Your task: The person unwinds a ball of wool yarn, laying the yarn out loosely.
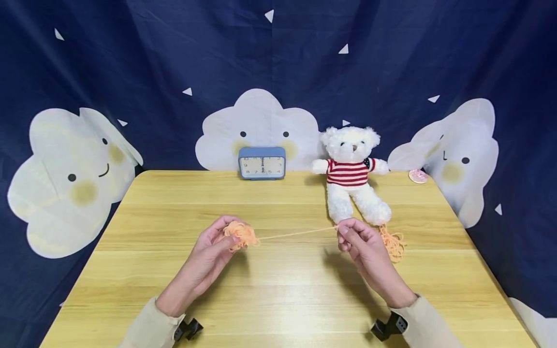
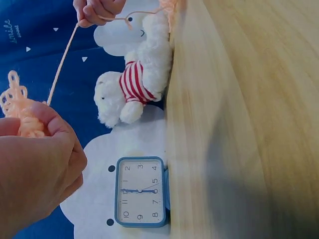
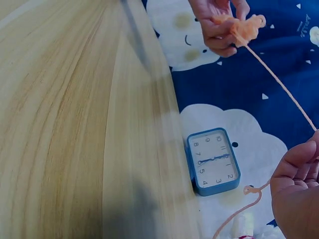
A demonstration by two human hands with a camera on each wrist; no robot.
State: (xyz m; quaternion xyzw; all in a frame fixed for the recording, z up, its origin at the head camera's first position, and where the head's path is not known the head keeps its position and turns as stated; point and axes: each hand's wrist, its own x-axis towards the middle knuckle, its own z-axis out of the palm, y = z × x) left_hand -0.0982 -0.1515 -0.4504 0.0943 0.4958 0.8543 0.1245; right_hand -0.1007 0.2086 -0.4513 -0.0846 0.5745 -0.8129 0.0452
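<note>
In my left hand (image 1: 213,253) I hold a loose bundle of peach yarn (image 1: 241,235), thumb on the near side and fingers behind it. A single strand of yarn (image 1: 300,233) runs taut from the bundle to my right hand (image 1: 365,249), which pinches it between thumb and fingertips. Both hands are raised over the table. From the right hand a slack tail of yarn (image 3: 254,195) with a small loop hangs down, seen in the right wrist view. A loose heap of the same yarn (image 1: 393,244) lies on the table just beyond the right hand.
A white teddy bear (image 1: 348,174) in a red-striped shirt sits at the back right of the wooden table (image 1: 283,299). The blue clock (image 1: 262,163) stands at the back middle. A pink round disc (image 1: 418,176) lies near the back right corner. Dark blue cloth (image 1: 165,58) hangs behind.
</note>
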